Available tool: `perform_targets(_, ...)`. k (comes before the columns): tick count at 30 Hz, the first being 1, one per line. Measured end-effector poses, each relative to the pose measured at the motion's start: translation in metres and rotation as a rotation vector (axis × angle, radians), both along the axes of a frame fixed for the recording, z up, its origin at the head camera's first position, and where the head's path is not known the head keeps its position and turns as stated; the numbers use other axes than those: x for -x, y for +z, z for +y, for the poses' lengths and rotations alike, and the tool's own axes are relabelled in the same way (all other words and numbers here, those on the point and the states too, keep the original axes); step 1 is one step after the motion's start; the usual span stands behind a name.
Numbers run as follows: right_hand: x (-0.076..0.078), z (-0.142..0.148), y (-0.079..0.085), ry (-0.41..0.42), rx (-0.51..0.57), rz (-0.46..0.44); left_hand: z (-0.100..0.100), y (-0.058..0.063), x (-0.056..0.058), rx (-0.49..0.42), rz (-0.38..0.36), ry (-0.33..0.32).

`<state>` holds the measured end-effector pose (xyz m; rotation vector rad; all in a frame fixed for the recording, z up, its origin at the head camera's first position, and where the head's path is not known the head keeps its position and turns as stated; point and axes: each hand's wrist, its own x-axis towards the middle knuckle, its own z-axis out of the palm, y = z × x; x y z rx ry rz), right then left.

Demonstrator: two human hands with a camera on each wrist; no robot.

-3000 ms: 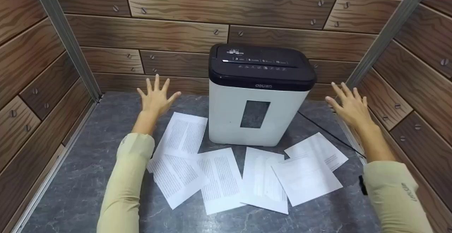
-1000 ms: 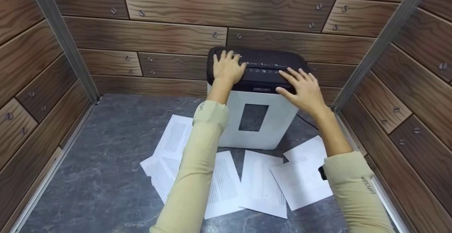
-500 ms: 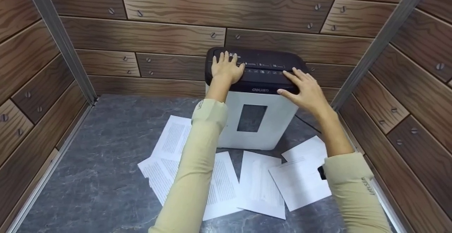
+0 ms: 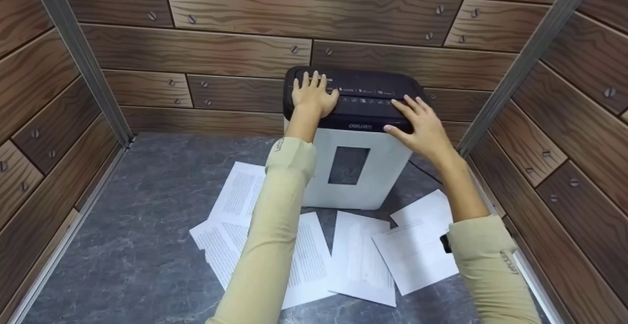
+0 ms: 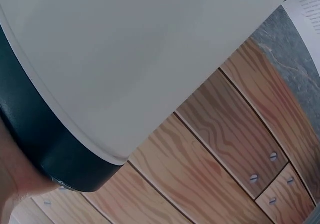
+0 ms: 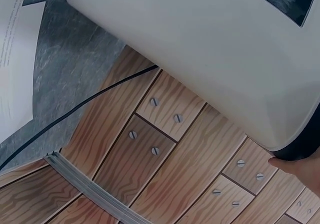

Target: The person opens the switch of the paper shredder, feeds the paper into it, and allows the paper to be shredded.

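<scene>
A white paper shredder (image 4: 382,162) with a dark lid (image 4: 365,79) and a dark front window (image 4: 349,165) stands upright on the table. My left hand (image 4: 313,100) lies on the lid's left part, fingers straight and spread. Over the lid's right front corner is my right hand (image 4: 423,128), its fingers extended across the top and its thumb at the front edge. The left wrist view shows part of my left hand (image 5: 22,176) against the dark rim. In the right wrist view, fingers of my right hand (image 6: 302,171) touch the lid's corner.
Several printed sheets, such as the middle paper (image 4: 363,250) and the right-hand paper (image 4: 417,255), fan out before the shredder on the grey table (image 4: 122,226). A black cord (image 6: 90,100) runs out at right. Wood-patterned walls (image 4: 235,44) enclose the back and sides.
Three seconds ago both hands were spread in the air on either side of the shredder. They have since come inward onto its lid and stayed almost still for the last second.
</scene>
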<state>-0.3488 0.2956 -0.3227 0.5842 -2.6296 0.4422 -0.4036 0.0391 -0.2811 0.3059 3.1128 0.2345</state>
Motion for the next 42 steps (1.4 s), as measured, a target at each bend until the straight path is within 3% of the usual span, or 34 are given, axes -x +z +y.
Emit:
perform_targets(8, -0.0020, 0.0034, -0.0047, 0.045, -0.005, 0.056, 0.0000, -0.0003, 0.0007, -0.008, -0.010, -0.001)
perform_targets(28, -0.0047, 0.0083, -0.0045, 0.043, 0.016, 0.062, 0.0009, -0.0005, 0.0038, -0.046, 0.016, -0.024)
perform_targets(42, -0.0016, 0.0048, -0.0042, 0.058, 0.005, 0.071, -0.0061, -0.0001, 0.0067, -0.076, 0.046, -0.092)
